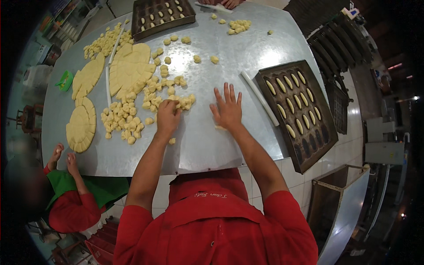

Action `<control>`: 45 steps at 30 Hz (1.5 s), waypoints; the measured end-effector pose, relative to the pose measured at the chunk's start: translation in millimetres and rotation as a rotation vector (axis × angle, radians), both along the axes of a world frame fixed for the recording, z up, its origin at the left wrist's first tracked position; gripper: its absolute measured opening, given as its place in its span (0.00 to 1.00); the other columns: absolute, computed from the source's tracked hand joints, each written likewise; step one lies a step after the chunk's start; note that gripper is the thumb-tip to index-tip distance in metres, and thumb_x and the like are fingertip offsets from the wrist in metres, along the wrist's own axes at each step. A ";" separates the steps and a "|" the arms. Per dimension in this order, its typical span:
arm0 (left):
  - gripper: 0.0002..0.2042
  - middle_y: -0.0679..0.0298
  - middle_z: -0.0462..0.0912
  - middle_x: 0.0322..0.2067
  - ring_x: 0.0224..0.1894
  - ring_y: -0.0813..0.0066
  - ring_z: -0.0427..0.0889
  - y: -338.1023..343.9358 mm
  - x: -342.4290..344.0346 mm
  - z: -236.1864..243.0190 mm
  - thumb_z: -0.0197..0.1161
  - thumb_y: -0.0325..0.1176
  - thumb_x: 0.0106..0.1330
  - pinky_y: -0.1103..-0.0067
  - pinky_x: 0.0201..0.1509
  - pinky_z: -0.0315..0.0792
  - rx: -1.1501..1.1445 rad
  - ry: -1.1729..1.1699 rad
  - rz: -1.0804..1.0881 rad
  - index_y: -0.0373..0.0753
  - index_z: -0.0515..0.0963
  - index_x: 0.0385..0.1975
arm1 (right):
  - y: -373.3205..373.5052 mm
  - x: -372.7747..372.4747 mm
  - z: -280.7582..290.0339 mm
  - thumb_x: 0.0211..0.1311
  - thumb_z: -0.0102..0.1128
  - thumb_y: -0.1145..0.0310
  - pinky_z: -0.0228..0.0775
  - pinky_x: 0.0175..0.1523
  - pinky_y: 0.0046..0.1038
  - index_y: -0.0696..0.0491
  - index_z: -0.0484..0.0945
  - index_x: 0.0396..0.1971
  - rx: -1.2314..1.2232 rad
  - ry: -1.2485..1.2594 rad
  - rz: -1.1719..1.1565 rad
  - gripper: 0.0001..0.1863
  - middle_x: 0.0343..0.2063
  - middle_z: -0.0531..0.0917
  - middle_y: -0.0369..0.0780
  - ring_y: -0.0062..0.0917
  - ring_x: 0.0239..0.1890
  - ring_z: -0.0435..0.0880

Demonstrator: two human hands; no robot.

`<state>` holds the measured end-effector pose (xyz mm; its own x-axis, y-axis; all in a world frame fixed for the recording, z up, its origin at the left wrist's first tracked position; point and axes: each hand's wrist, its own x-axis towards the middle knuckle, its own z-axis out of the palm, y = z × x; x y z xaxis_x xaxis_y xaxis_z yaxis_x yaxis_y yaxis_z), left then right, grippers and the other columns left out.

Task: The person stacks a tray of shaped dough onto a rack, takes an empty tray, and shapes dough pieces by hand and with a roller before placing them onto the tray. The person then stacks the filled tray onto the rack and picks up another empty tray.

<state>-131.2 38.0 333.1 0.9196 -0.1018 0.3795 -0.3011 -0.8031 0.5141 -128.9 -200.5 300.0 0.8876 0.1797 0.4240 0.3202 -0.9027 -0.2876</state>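
My left hand (169, 117) is closed, its curled fingers on a piece of dough at the near edge of a cluster of small yellow dough pieces (186, 102); the fingertips are partly hidden. To its right, my right hand (228, 107) lies flat on the metal table (198, 150), fingers spread. A sliver of dough (220, 127) shows by the heel of that hand. One loose dough piece (172, 141) sits beside my left wrist. A white rod (259, 98) lies to the right of my right hand.
At right, a dark moulded tray (320, 150) holds rows of slim dough rolls; another tray (164, 22) stands far left. Scored dough sheets (81, 126), a dough heap (123, 121) and a green bowl (65, 81) lie left. Co-workers' hands show at left (72, 163) and far edge (229, 3).
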 end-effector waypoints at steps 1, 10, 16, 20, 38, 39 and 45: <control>0.12 0.57 0.77 0.35 0.42 0.57 0.77 -0.4 -8.4 0.5 0.66 0.23 0.51 0.68 0.46 0.72 -0.024 0.015 0.035 0.36 0.79 0.36 | -9.1 8.9 3.2 0.59 0.57 0.52 0.45 0.69 0.53 0.52 0.69 0.61 0.072 0.028 0.015 0.32 0.65 0.62 0.53 0.45 0.69 0.56; 0.13 0.56 0.76 0.36 0.40 0.57 0.77 -35.7 -112.6 -4.1 0.66 0.20 0.48 0.70 0.44 0.73 -0.086 0.069 -0.122 0.35 0.79 0.36 | -49.8 -61.0 -1.6 0.47 0.67 0.74 0.72 0.43 0.37 0.56 0.81 0.32 0.389 0.221 0.200 0.10 0.29 0.77 0.42 0.38 0.36 0.77; 0.15 0.57 0.77 0.42 0.44 0.57 0.74 -46.7 -128.6 -24.8 0.66 0.22 0.51 0.67 0.50 0.70 -0.010 0.046 -0.090 0.38 0.82 0.40 | -89.9 -79.6 11.7 0.53 0.66 0.76 0.74 0.37 0.28 0.57 0.82 0.33 0.771 0.345 0.138 0.06 0.29 0.80 0.41 0.29 0.31 0.82; 0.14 0.57 0.78 0.42 0.44 0.59 0.75 -50.7 -128.1 -19.5 0.66 0.22 0.53 0.69 0.50 0.71 0.049 -0.029 -0.096 0.39 0.83 0.40 | -198.3 -133.7 28.8 0.56 0.67 0.72 0.75 0.39 0.25 0.58 0.82 0.37 0.800 0.315 -0.180 0.10 0.31 0.83 0.41 0.25 0.32 0.84; 0.11 0.56 0.83 0.40 0.40 0.64 0.82 -101.1 -130.4 -11.8 0.66 0.21 0.57 0.74 0.45 0.76 -0.185 -0.071 0.064 0.36 0.81 0.40 | -252.4 -128.5 26.4 0.53 0.66 0.69 0.74 0.40 0.35 0.57 0.80 0.42 0.366 0.024 -0.256 0.16 0.33 0.82 0.46 0.39 0.33 0.82; 0.12 0.57 0.83 0.40 0.40 0.63 0.83 -108.2 -126.5 -10.7 0.66 0.21 0.55 0.73 0.45 0.76 -0.162 -0.084 -0.001 0.36 0.81 0.41 | -227.4 -111.5 35.6 0.53 0.65 0.71 0.74 0.43 0.35 0.57 0.79 0.43 0.394 0.066 -0.145 0.16 0.36 0.82 0.47 0.39 0.36 0.81; 0.16 0.62 0.83 0.47 0.53 0.61 0.78 -127.9 -105.2 -39.2 0.63 0.28 0.57 0.64 0.62 0.67 0.151 -0.097 -0.201 0.46 0.81 0.47 | -108.2 -31.2 -3.8 0.55 0.63 0.67 0.71 0.47 0.38 0.56 0.79 0.41 0.059 -0.212 -0.246 0.14 0.43 0.79 0.46 0.44 0.44 0.77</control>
<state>-236.4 -89.8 293.9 0.8354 -0.3406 0.4314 -0.5041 -0.7876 0.3544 -160.1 -308.6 296.1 0.7922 -0.0590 0.6074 0.1533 -0.9442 -0.2917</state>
